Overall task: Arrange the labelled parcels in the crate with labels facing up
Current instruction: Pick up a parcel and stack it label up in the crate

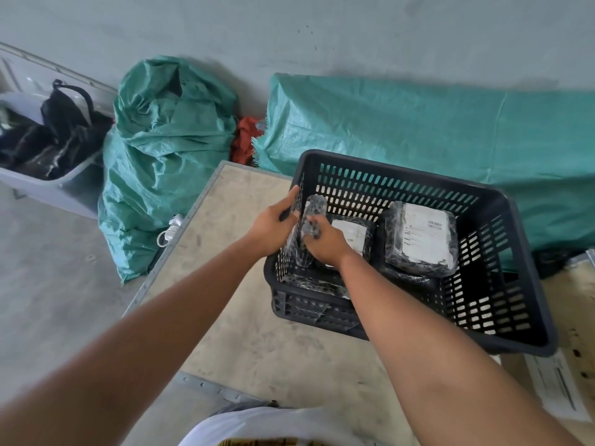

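Observation:
A dark slotted plastic crate (502, 201) stands on a low board platform (251, 342). Inside lie two black-wrapped parcels with white labels up: a large one (421, 239) at the right and a smaller one (352, 235) in the middle. Another wrapped parcel (318, 284) lies against the crate's near-left wall. Both hands hold a small bubble-wrapped parcel (311, 220) on edge at the crate's left wall. My left hand (273, 225) grips it from the left at the crate rim. My right hand (325, 241) pinches it from the right, inside the crate.
Two green woven sacks sit behind the platform, one bunched (167, 156) at the left, one lying flat (434, 136) behind the crate. A grey tub (67, 185) with dark bags stands at the far left. A paper sheet (557, 381) lies at the right.

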